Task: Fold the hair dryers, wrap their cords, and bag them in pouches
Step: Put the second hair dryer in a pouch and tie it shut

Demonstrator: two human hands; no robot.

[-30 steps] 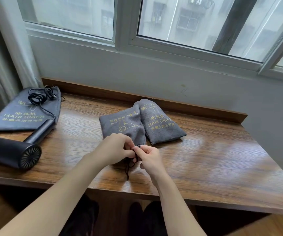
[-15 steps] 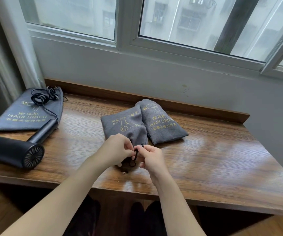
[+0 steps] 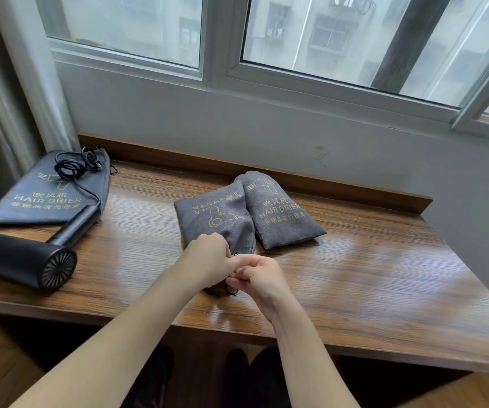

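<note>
3 pouches (image 3: 216, 219), 1 dryer (image 3: 22, 262) out; both hands (image 3: 208, 260) pinching 1 drawstring (image 3: 231, 291).

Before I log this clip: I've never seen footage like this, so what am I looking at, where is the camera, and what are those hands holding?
There is no machine here: a person wears a camera on the head, looking down at their own bare arms. On the wooden table, the left hand and right hand pinch the black drawstring at the mouth of a filled grey pouch, their fingers meeting there. A second filled pouch lies against it. At the left sit an unbagged black hair dryer, its loose cord, and an empty flat pouch.
</note>
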